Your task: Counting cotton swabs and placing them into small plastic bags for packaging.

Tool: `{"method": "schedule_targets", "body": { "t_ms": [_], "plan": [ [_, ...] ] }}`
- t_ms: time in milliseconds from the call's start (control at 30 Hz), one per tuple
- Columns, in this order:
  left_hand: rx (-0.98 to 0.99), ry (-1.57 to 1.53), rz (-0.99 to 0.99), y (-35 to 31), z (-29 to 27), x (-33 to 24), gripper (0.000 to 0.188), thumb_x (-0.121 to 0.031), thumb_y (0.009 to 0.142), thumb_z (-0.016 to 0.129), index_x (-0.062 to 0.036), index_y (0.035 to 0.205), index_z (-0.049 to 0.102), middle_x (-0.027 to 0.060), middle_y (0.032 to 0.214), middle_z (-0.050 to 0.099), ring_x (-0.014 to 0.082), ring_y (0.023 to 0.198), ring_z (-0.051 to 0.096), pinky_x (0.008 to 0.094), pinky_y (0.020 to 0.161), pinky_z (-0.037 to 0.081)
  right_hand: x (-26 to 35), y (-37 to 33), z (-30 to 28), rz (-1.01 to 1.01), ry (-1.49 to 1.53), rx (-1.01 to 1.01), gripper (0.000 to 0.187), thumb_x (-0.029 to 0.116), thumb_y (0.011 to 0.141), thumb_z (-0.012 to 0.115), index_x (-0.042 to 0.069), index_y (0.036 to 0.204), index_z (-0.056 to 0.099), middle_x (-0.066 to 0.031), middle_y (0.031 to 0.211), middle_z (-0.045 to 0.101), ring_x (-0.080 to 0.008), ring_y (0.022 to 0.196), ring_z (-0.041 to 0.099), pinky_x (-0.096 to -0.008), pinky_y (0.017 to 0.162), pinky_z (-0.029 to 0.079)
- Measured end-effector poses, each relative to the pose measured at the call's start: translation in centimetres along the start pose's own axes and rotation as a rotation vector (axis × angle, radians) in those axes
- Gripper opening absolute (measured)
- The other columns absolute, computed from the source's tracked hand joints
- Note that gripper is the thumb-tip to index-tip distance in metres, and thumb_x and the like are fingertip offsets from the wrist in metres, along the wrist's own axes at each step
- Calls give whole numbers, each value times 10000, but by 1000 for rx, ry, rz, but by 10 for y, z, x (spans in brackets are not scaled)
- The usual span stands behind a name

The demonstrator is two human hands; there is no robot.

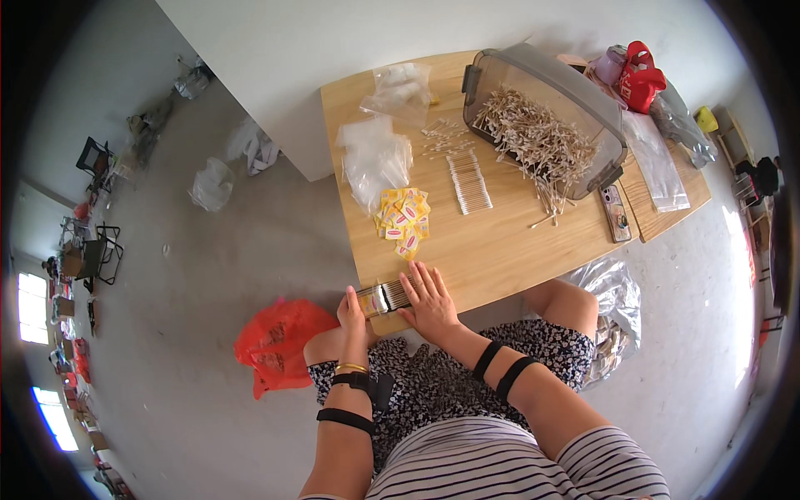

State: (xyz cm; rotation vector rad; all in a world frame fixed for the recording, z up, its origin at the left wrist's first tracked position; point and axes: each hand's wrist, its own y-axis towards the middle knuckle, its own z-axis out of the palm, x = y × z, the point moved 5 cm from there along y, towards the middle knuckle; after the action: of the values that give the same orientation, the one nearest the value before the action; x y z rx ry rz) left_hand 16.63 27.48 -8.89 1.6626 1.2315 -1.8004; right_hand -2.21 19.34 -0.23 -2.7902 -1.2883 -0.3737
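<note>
The right hand (432, 307) lies flat, fingers spread, partly covering a yellow-labelled pack (374, 302) at the near left corner of the wooden desk (525, 247); the left hand (351, 312) meets its outer end, fingers hidden, grip unclear. Grey floor (179, 358) spreads leftward; a swab row (470, 182) lies well beyond.

Two hands (351, 312) (430, 303), one phone (615, 215), one bin (575, 90), two red bags (283, 346) (640, 82), seemingly two windows (32, 308) (55, 418)
</note>
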Motion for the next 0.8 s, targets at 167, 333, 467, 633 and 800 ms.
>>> {"method": "schedule_targets", "body": {
  "t_ms": [167, 333, 467, 633, 800],
  "plan": [
    [-68, -116, 6, -7, 4, -7, 537, -470, 1011, 521, 37, 855, 612, 79, 786, 644, 141, 725, 590, 297, 651, 488, 11, 4, 5, -12, -13, -4, 781, 518, 957, 482, 55, 1543, 254, -179, 1620, 173, -308, 1517, 113, -490, 1227, 92],
    [-147, 132, 233, -6, 0, -15, 567, -466, 1017, 501, 43, 781, 585, 91, 741, 632, 150, 678, 554, 328, 622, 473, 32, 10, 11, 13, 43, 37, 854, 579, 934, 482, 44, 1550, 226, -179, 1621, 168, -307, 1519, 104, -492, 1226, 84],
    [-179, 275, 275, -6, -7, -19, 587, -474, 1019, 487, 53, 782, 590, 102, 711, 624, 165, 665, 554, 347, 629, 471, 31, 8, 12, 0, 81, 24, 896, 614, 929, 461, 20, 1549, 205, -179, 1622, 167, -303, 1520, 99, -486, 1228, 74],
    [-60, 276, 222, 2, -29, -21, 572, -447, 1030, 471, 65, 829, 625, 120, 740, 636, 173, 697, 566, 340, 648, 467, 13, 8, 2, -5, -16, 50, 933, 644, 926, 440, -18, 1539, 205, -179, 1624, 160, -289, 1521, 96, -469, 1232, 65],
    [-33, 394, 330, 6, -23, -22, 466, -339, 1039, 500, 53, 811, 608, 100, 679, 592, 159, 645, 506, 338, 615, 438, 23, 12, 7, -22, -55, 72, 943, 643, 922, 447, -44, 1526, 221, -187, 1618, 170, -302, 1520, 96, -468, 1231, 84]
  ]
}}
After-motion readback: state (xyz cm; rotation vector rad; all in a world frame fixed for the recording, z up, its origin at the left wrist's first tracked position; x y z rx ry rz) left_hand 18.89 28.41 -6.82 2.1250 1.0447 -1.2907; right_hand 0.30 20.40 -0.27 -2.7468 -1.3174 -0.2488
